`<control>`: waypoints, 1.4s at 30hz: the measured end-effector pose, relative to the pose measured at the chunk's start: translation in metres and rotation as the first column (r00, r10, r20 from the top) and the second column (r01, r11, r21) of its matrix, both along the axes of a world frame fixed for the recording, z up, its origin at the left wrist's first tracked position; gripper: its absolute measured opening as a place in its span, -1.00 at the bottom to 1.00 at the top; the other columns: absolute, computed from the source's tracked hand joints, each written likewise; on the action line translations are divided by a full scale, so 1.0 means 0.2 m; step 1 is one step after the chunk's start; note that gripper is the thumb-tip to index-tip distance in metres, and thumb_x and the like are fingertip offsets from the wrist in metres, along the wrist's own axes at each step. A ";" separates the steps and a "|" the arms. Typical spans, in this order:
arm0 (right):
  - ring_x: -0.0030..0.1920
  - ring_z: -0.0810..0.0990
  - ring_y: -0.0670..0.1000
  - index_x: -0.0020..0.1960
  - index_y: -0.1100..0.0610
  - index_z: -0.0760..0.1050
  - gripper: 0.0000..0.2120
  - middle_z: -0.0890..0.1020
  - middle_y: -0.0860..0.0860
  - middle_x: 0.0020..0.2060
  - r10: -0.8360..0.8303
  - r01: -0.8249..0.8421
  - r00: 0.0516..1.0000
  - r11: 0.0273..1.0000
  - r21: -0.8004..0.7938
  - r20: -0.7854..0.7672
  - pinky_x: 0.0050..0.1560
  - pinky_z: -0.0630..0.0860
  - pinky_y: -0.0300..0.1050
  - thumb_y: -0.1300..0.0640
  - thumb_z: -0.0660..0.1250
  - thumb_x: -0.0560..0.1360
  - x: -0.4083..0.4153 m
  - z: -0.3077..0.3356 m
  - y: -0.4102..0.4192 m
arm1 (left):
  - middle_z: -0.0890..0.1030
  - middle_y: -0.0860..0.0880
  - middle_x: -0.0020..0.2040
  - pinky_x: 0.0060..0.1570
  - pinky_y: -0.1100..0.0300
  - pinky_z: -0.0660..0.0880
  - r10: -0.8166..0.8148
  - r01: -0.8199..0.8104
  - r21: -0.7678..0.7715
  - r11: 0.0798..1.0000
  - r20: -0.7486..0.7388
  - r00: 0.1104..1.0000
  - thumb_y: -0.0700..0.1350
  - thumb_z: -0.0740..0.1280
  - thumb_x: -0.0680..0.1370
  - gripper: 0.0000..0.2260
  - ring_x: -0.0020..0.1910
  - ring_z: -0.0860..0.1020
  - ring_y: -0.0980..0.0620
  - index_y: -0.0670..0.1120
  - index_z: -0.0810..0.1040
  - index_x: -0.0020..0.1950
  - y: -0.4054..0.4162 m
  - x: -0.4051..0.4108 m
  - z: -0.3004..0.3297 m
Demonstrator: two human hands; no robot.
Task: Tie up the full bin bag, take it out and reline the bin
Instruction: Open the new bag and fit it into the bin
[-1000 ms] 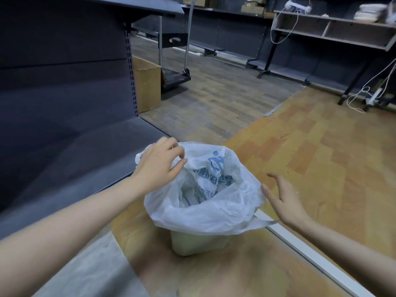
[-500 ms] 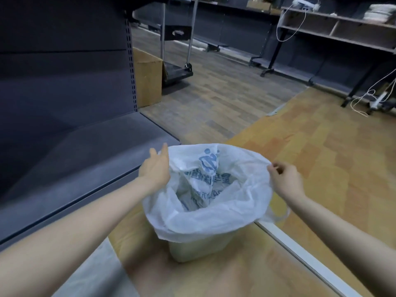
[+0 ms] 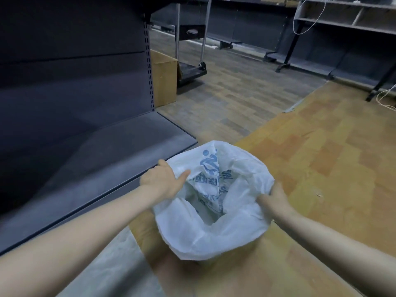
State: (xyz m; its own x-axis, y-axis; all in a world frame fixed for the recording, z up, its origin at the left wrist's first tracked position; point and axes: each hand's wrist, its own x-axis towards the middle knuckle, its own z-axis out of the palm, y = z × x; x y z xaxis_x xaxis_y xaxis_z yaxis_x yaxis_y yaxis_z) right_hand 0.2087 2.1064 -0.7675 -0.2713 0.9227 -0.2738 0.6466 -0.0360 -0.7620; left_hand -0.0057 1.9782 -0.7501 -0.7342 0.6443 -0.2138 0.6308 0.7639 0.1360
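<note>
A dark shelf [image 3: 102, 159] runs along the left above the wooden floor [image 3: 321, 168]. A white bin bag [image 3: 214, 236] stands on that floor, its mouth spread. The left hand [image 3: 161, 181] grips its left rim; the right hand [image 3: 276, 200] grips the right rim.

Dark shelving [image 3: 75, 82] left; cardboard box [image 3: 164, 78] beside it; trolley [image 3: 191, 69] behind

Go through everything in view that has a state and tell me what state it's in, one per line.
Bin bag: mouth open, untied, folded over the bin's rim.
Left hand: grips the bag's left edge.
Right hand: grips the bag's right edge.
Cardboard box: upright on the floor, closed.
</note>
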 end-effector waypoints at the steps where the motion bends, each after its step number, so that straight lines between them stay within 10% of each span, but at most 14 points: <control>1: 0.04 0.47 0.14 0.18 0.31 0.31 -0.58 0.46 0.11 -0.06 0.009 -0.009 1.000 1.000 0.007 0.002 -0.01 0.41 -0.04 0.26 0.24 0.34 0.00 0.02 0.03 | 0.57 -0.17 0.14 -0.12 0.12 0.38 0.018 -0.018 0.003 1.000 0.046 0.999 0.30 -0.03 0.57 -0.38 0.11 0.56 -0.17 -0.23 0.34 0.25 0.00 -0.01 0.01; 5: -0.05 0.49 0.12 0.11 0.26 0.39 -0.67 0.52 0.13 -0.07 0.180 -0.183 0.980 0.983 0.030 0.087 -0.14 0.39 -0.11 0.30 0.16 0.34 0.00 0.10 0.23 | 0.55 -0.03 -0.36 -0.39 0.28 0.33 -0.076 0.081 -0.031 0.996 0.141 0.987 0.08 -0.03 0.61 -0.61 -0.47 0.56 -0.05 -0.12 0.40 -0.21 -0.03 0.00 0.02; 11: 0.01 0.55 0.10 0.10 0.20 0.44 -0.67 0.57 0.07 -0.06 0.379 -0.389 0.916 0.919 0.063 0.129 -0.30 0.47 -0.27 0.48 0.11 0.44 0.02 0.10 0.35 | 0.38 0.00 -0.35 -0.31 0.10 0.24 -0.244 0.207 0.455 0.866 0.022 0.970 -0.06 0.05 0.64 -0.73 -0.26 0.42 -0.12 -0.09 0.22 -0.24 -0.02 0.03 -0.12; 18: 0.50 0.09 0.19 0.52 0.19 0.03 -0.17 0.08 0.23 0.48 0.176 -0.275 0.955 0.831 0.484 0.240 0.46 0.16 0.10 -0.01 0.40 0.44 0.03 0.12 0.27 | 0.49 -0.05 -0.12 -0.23 0.09 0.33 -0.150 0.174 0.453 0.874 -0.088 0.985 -0.03 0.10 0.61 -0.83 -0.09 0.49 -0.16 -0.08 0.34 -0.11 -0.04 0.04 -0.08; 21: 0.52 -0.07 0.24 0.52 0.09 0.08 -0.18 -0.04 0.21 0.51 0.141 -0.420 0.884 0.655 0.628 0.445 0.38 0.19 0.28 -0.19 0.35 0.42 0.05 0.16 0.06 | 0.42 -0.11 0.28 0.16 -0.09 0.42 -0.447 0.565 0.455 0.688 -0.348 0.824 0.13 0.16 0.53 -0.58 0.24 0.41 -0.15 -0.07 0.38 0.30 -0.01 0.04 -0.02; 24: 0.51 -0.10 0.27 0.53 -0.05 -0.24 0.00 -0.32 0.20 0.48 0.275 -0.465 0.829 0.822 0.327 0.487 0.42 0.21 0.19 -0.09 0.42 0.38 0.11 0.09 -0.12 | 0.34 0.02 0.45 0.47 -0.18 -0.16 -0.837 0.864 0.160 0.477 -0.217 0.503 0.43 -0.07 0.44 -0.31 0.51 0.14 0.02 0.07 0.44 0.34 0.02 0.04 -0.01; 26: 0.38 0.30 0.24 0.52 -0.03 -0.32 -0.01 -0.25 0.16 0.49 0.332 -0.413 0.862 0.898 0.152 0.383 0.27 0.39 0.00 0.22 0.34 0.40 0.17 0.05 -0.14 | 0.54 0.09 0.25 0.44 -0.07 -0.33 -0.904 0.905 0.064 0.420 -0.058 0.423 0.52 -0.25 0.35 -0.15 0.44 0.28 0.09 0.07 0.58 0.19 0.00 0.03 -0.05; 29: 0.42 0.23 0.13 0.54 0.11 -0.21 -0.11 0.10 0.13 0.48 0.409 -0.452 0.871 0.885 0.115 0.272 0.33 0.23 -0.13 0.26 0.13 0.29 0.18 0.08 -0.02 | 0.62 0.00 -0.17 0.43 0.04 -0.15 -0.899 0.907 0.051 0.417 -0.119 0.420 0.53 -0.34 0.31 -0.09 0.00 0.56 0.01 0.03 0.64 -0.05 -0.04 0.06 -0.06; 32: 0.47 0.16 0.10 0.54 0.14 -0.12 -0.17 0.17 0.14 0.47 0.493 -0.568 0.795 0.810 0.148 0.353 0.36 0.14 -0.18 0.44 0.15 0.37 0.16 0.12 0.15 | 0.59 -0.11 -0.36 0.11 0.03 0.42 -0.913 0.926 -0.071 0.370 -0.214 0.348 0.61 -0.26 0.24 -0.09 -0.29 0.54 -0.17 -0.08 0.57 -0.24 -0.06 0.19 -0.08; 35: 0.46 0.20 0.12 0.54 0.01 -0.10 -0.16 0.13 0.09 0.50 0.513 -0.676 0.673 0.720 0.159 0.533 0.34 0.23 -0.13 0.42 0.20 0.42 0.12 0.12 0.25 | 0.59 -0.06 -0.29 -0.24 0.10 0.49 -0.929 0.928 -0.077 0.365 -0.102 0.357 0.59 -0.03 0.12 -0.20 -0.27 0.56 -0.13 -0.06 0.52 -0.17 -0.09 0.33 -0.06; 39: 0.52 0.04 0.22 0.52 0.07 0.09 -0.25 0.05 0.22 0.51 0.348 -0.776 0.580 0.510 0.370 0.737 0.44 0.17 0.20 -0.02 0.38 0.46 0.05 0.16 0.20 | 0.59 0.03 0.04 0.24 0.03 0.38 -0.929 0.957 -0.091 0.275 -0.283 0.240 0.59 0.00 0.16 -0.13 0.04 0.55 -0.02 0.03 0.50 0.19 -0.08 0.20 0.00; 42: 0.29 0.46 0.24 0.33 0.20 0.42 -0.49 0.45 0.25 0.30 0.437 -0.808 0.575 0.171 0.564 0.691 0.21 0.50 0.11 -0.03 0.30 0.46 -0.04 0.18 0.09 | 0.63 0.02 -0.04 0.27 -0.05 0.25 -0.869 0.937 -0.202 0.284 -0.468 0.162 0.58 -0.02 0.22 -0.18 -0.02 0.59 -0.02 0.01 0.59 0.08 -0.08 0.05 -0.02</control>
